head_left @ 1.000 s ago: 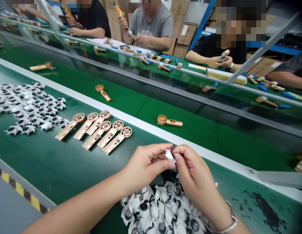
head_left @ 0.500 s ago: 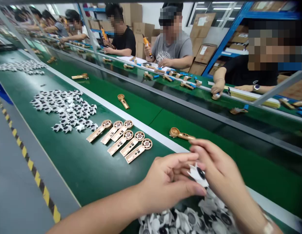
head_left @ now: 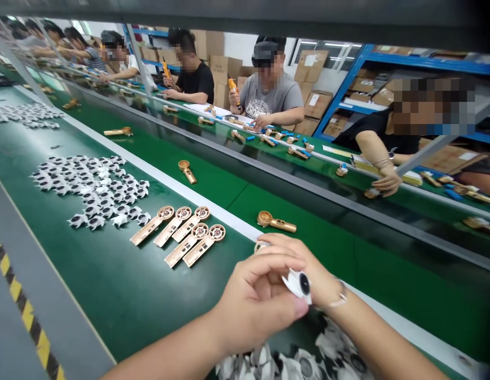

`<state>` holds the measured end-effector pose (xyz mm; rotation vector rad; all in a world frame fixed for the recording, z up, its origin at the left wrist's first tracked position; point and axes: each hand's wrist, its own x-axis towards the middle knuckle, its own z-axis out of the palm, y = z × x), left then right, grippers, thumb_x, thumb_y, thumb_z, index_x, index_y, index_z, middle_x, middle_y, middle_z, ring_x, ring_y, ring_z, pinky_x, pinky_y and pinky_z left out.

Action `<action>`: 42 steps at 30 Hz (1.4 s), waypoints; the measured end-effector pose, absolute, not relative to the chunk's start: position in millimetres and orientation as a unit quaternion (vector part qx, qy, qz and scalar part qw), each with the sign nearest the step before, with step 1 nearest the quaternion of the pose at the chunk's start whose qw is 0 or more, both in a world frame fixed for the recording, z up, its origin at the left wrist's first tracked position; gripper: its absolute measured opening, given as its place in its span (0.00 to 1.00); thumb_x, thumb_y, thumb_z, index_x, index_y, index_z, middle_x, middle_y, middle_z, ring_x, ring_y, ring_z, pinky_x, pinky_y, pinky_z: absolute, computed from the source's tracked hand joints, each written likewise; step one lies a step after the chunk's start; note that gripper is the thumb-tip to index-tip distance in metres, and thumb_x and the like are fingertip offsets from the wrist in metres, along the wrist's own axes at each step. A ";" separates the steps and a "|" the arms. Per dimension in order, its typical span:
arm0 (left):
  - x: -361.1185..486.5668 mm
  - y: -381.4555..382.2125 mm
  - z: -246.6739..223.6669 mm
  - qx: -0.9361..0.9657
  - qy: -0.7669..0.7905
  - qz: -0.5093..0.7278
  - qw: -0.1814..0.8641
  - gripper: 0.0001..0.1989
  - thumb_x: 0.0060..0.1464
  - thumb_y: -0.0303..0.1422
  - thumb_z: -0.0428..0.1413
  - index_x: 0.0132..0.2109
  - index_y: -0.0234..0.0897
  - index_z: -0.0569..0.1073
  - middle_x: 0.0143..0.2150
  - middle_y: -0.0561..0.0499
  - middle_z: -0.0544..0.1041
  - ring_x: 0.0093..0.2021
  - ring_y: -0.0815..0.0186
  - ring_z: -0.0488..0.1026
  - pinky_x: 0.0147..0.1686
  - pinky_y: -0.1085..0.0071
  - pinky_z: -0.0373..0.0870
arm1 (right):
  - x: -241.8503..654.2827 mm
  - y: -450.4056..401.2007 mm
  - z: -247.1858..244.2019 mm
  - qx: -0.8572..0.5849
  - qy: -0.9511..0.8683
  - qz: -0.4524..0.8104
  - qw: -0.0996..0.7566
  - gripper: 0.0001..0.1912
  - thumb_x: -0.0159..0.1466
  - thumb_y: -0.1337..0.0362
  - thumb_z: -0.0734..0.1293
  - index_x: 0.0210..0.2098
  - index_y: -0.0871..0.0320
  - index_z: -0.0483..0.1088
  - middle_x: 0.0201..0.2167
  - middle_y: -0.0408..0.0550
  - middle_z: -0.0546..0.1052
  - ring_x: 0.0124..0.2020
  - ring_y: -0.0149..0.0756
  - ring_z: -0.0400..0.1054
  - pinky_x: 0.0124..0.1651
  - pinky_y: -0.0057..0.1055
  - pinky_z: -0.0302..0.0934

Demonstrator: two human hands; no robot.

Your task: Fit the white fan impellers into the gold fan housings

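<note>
My left hand [head_left: 264, 295] is closed, pinching a white fan impeller [head_left: 296, 285] with a black hub between thumb and fingers. Behind it, my right hand [head_left: 292, 258] is wrapped around a gold handheld-fan housing [head_left: 260, 246]. Only a bit of that housing's round rim shows past the fingers; my hands hide the rest. To the left, several gold fan housing halves [head_left: 175, 232] lie open side up on the green bench. Below my wrists sits a heap of white impellers [head_left: 304, 364], partly covered by my arms.
More impellers [head_left: 90, 184] spread across the bench at left. A white strip [head_left: 150, 158] borders the green belt [head_left: 237, 211], where a gold housing [head_left: 276, 221] lies beyond my right hand. Metal rails and posts run across. Co-workers sit opposite, one with an orange screwdriver [head_left: 233, 91].
My right hand has moved left, away from the impeller, and taken up the nearest housing from the group. The left hand keeps the impeller. The view has tilted upward.
</note>
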<state>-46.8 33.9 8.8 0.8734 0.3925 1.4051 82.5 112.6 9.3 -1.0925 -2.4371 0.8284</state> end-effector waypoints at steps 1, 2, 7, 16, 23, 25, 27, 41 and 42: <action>-48.3 34.6 10.7 0.406 0.199 0.619 0.642 0.17 0.49 0.23 0.65 0.46 0.43 0.81 0.48 0.47 0.75 0.40 0.67 0.77 0.41 0.71 0.76 | 98.0 103.7 15.8 -0.410 -0.844 0.291 0.187 0.17 0.58 0.74 0.65 0.46 0.57 0.73 0.47 0.51 0.77 0.45 0.39 0.73 0.47 0.34 0.69; -49.5 35.0 12.1 0.428 0.230 0.613 0.623 0.16 0.50 0.23 0.64 0.47 0.43 0.81 0.48 0.46 0.73 0.41 0.67 0.76 0.41 0.70 0.77 | 112.3 93.9 21.3 -0.438 -0.827 0.291 0.201 0.19 0.57 0.73 0.66 0.48 0.56 0.72 0.46 0.50 0.77 0.42 0.38 0.74 0.45 0.32 0.69; -48.3 34.4 10.5 0.521 0.368 0.535 0.554 0.18 0.51 0.22 0.62 0.50 0.39 0.78 0.47 0.47 0.72 0.39 0.69 0.75 0.38 0.73 0.79 | 154.2 44.7 41.8 -0.530 -0.760 0.302 0.224 0.21 0.57 0.66 0.70 0.49 0.53 0.64 0.32 0.40 0.77 0.27 0.31 0.69 0.28 0.27 0.65; -40.4 33.7 -0.5 0.501 0.391 0.464 0.617 0.15 0.52 0.27 0.64 0.48 0.34 0.78 0.41 0.46 0.83 0.41 0.63 0.82 0.44 0.69 0.81 | 169.6 23.5 47.9 -0.461 -0.807 0.268 0.253 0.21 0.64 0.64 0.69 0.56 0.49 0.68 0.44 0.47 0.77 0.39 0.36 0.72 0.40 0.31 0.69; -40.5 31.2 0.0 0.558 0.403 0.508 0.518 0.14 0.50 0.24 0.64 0.46 0.34 0.81 0.40 0.47 0.83 0.39 0.62 0.83 0.42 0.70 0.82 | 170.5 23.3 42.9 -0.467 -0.785 0.316 0.256 0.22 0.66 0.62 0.68 0.60 0.47 0.66 0.46 0.47 0.77 0.44 0.37 0.74 0.46 0.33 0.71; -40.5 30.8 0.6 0.568 0.399 0.520 0.498 0.13 0.50 0.24 0.63 0.45 0.33 0.81 0.40 0.46 0.83 0.39 0.63 0.83 0.42 0.71 0.82 | 170.4 23.4 41.4 -0.474 -0.772 0.336 0.259 0.23 0.66 0.62 0.68 0.60 0.46 0.66 0.47 0.46 0.77 0.46 0.38 0.74 0.49 0.34 0.71; -40.6 30.7 1.6 0.576 0.398 0.528 0.480 0.13 0.50 0.24 0.63 0.45 0.31 0.81 0.40 0.45 0.83 0.38 0.62 0.83 0.41 0.72 0.83 | 170.7 23.6 40.3 -0.480 -0.760 0.352 0.261 0.23 0.66 0.62 0.68 0.60 0.44 0.65 0.49 0.45 0.77 0.48 0.38 0.74 0.50 0.33 0.71; -40.9 29.2 6.3 0.603 0.401 0.557 0.405 0.11 0.48 0.22 0.63 0.41 0.29 0.82 0.38 0.44 0.83 0.36 0.64 0.82 0.38 0.71 0.84 | 172.2 24.4 36.7 -0.474 -0.767 0.336 0.271 0.27 0.65 0.63 0.69 0.62 0.39 0.64 0.56 0.41 0.74 0.51 0.34 0.74 0.52 0.24 0.70; -41.0 29.0 6.5 0.594 0.406 0.552 0.421 0.11 0.49 0.23 0.63 0.42 0.29 0.82 0.38 0.44 0.83 0.36 0.64 0.82 0.38 0.71 0.84 | 172.2 24.5 36.5 -0.473 -0.769 0.334 0.270 0.27 0.65 0.64 0.69 0.62 0.38 0.64 0.57 0.41 0.74 0.50 0.34 0.74 0.51 0.24 0.70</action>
